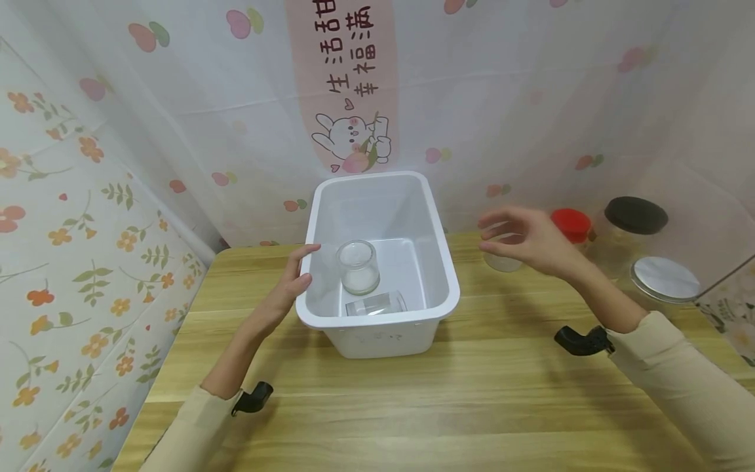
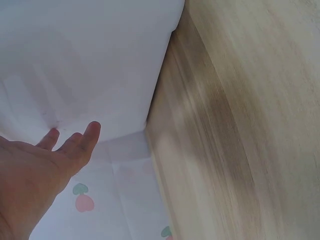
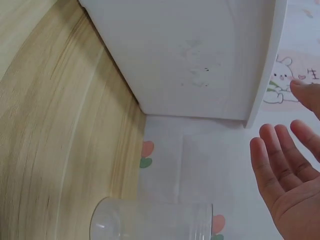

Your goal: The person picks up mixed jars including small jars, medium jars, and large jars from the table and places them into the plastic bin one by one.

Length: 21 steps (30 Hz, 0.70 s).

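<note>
A white plastic bin [image 1: 377, 334] stands on the wooden table and holds two clear glass jars: one upright [image 1: 358, 269], the other on its side [image 1: 377, 304]. The left hand [image 1: 283, 288] is at the bin's left rim, fingers extended over it; in the left wrist view this hand [image 2: 45, 170] is beside the bin wall [image 2: 95, 65]. To the right of the bin, the right hand [image 1: 525, 239] is raised with relaxed fingers and holds nothing. Just below and behind it stands a clear jar [image 1: 503, 263], seen also in the right wrist view as a clear jar [image 3: 155, 220].
At the table's right side stand a red-lidded jar [image 1: 571, 224], a black-lidded jar [image 1: 636, 215] and a silver-lidded jar [image 1: 665, 279]. A printed curtain [image 1: 472, 85] hangs behind the table [image 1: 377, 406], and a floral one [image 1: 88, 216] at the left.
</note>
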Available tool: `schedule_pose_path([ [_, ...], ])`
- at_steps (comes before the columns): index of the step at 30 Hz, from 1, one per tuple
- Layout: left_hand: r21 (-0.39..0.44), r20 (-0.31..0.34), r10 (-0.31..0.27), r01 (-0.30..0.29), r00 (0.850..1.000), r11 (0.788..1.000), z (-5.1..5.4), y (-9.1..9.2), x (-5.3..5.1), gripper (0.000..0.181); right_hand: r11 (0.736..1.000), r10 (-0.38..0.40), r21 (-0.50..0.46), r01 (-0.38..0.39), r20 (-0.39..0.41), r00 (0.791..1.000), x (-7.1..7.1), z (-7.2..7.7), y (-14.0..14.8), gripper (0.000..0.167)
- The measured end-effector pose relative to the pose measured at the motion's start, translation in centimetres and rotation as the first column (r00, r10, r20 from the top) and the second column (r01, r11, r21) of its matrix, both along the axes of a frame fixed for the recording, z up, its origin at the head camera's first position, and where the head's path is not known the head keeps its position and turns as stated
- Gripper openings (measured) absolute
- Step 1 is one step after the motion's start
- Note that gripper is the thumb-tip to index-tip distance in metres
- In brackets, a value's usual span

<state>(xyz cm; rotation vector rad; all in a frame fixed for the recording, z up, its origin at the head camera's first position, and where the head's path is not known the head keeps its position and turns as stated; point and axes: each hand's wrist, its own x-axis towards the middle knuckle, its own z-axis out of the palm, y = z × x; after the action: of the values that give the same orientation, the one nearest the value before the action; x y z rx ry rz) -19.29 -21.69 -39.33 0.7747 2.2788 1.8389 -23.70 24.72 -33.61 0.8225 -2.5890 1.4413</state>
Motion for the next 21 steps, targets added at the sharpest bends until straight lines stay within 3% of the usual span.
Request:
schedule_pose_path([
  [21, 0.001, -0.017, -0.021, 0.021, 1.0, 1.0, -0.2, -0.1, 0.0, 0.059, 0.998, 0.012, 0.057, -0.01, -0.044, 0.999, 0.7, 0.0, 3.1, 0.039],
])
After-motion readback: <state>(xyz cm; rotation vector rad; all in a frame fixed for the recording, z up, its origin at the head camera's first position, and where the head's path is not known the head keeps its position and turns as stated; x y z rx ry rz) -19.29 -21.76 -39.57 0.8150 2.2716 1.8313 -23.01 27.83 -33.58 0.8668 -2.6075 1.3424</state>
